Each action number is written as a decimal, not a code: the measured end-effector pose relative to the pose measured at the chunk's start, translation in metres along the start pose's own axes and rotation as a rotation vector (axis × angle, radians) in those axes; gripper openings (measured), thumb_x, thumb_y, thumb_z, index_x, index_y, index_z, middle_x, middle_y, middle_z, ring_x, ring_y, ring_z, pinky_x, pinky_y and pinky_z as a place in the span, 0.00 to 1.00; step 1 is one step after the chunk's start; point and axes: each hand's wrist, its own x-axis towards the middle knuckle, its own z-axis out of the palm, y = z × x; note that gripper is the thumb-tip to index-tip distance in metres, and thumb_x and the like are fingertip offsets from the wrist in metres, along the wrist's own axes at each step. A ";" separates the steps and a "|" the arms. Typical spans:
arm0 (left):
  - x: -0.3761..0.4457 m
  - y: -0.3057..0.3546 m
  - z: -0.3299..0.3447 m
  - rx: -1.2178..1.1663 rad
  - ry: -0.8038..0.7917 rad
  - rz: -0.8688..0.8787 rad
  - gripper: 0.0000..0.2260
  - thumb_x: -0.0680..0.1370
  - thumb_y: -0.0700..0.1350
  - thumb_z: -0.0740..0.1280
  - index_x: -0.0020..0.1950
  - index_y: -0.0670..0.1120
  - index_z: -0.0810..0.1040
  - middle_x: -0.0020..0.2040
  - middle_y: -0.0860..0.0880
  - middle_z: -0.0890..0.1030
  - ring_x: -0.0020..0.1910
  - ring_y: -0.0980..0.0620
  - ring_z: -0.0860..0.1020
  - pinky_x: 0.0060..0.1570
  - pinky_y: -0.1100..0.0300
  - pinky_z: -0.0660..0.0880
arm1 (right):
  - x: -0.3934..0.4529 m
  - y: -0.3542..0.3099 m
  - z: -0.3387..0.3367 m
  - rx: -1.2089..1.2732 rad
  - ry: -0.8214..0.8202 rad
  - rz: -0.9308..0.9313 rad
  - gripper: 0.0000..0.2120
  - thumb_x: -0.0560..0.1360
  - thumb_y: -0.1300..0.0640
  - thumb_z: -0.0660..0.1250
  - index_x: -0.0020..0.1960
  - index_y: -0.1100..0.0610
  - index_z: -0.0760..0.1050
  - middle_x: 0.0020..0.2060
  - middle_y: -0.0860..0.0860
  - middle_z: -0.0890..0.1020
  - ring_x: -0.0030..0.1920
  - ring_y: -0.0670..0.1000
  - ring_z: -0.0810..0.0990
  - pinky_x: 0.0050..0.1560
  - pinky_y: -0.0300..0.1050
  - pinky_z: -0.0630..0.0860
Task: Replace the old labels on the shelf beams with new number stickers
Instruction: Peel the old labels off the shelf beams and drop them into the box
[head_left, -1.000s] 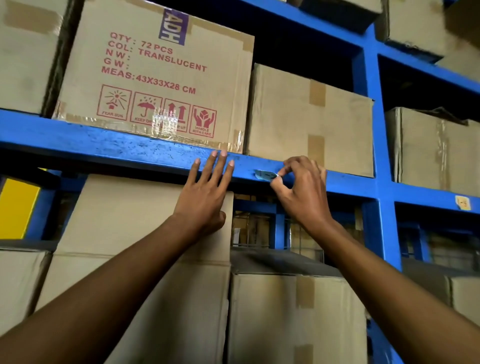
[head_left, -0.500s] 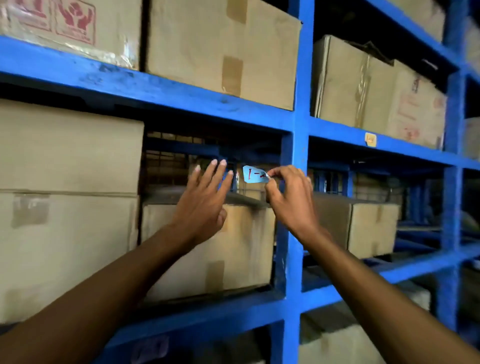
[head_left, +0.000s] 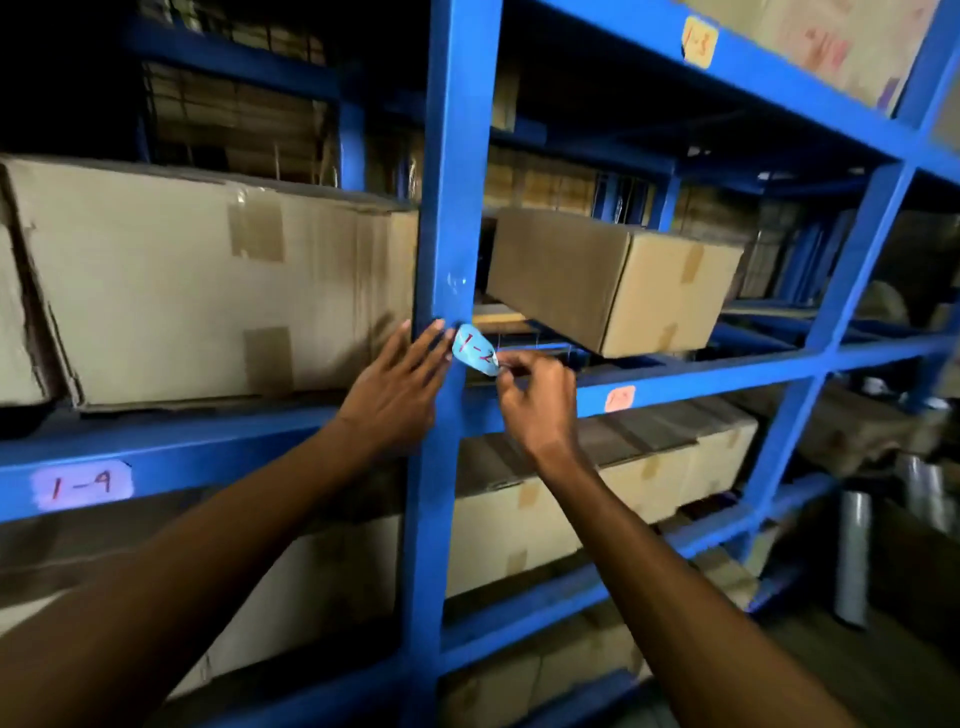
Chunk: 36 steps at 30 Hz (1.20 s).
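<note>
A light blue sticker with red handwriting "1-2" hangs in the air beside the blue upright post. My right hand pinches its lower right corner between thumb and fingertips. My left hand is spread flat with its fingers apart, its fingertips near the post and close to the sticker's left edge. A white label "1-9" is stuck on the shelf beam at lower left. An orange label sits on the beam to the right of my right hand. A yellow label "1-3" is on the upper beam.
Cardboard boxes fill the shelves: a large one left of the post, a smaller angled one to its right, more on the lower level. Shiny wrapped rolls stand on the floor at lower right.
The view has swung down and to the right along the rack. The blue sticker came off the upper beam in my right hand and is now held lower, beside the upright post.
</note>
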 end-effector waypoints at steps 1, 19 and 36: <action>-0.003 0.008 0.009 0.006 -0.012 -0.004 0.28 0.80 0.49 0.50 0.77 0.39 0.46 0.78 0.40 0.43 0.76 0.41 0.39 0.72 0.41 0.35 | -0.008 0.011 0.003 0.019 -0.010 0.024 0.11 0.71 0.63 0.64 0.51 0.59 0.81 0.49 0.57 0.85 0.51 0.58 0.82 0.54 0.53 0.77; -0.120 0.164 0.170 0.052 -0.415 0.143 0.38 0.75 0.55 0.61 0.77 0.43 0.45 0.77 0.37 0.40 0.75 0.39 0.37 0.72 0.41 0.39 | -0.321 0.255 0.092 -0.124 -0.737 0.816 0.11 0.74 0.60 0.62 0.49 0.61 0.82 0.50 0.61 0.84 0.51 0.59 0.82 0.48 0.48 0.77; -0.121 0.176 0.179 -0.081 -0.416 0.123 0.36 0.77 0.50 0.61 0.77 0.49 0.41 0.76 0.36 0.36 0.76 0.36 0.38 0.75 0.40 0.45 | -0.419 0.315 0.108 -0.241 -1.041 1.065 0.12 0.75 0.59 0.61 0.51 0.63 0.81 0.53 0.60 0.83 0.54 0.58 0.80 0.53 0.46 0.76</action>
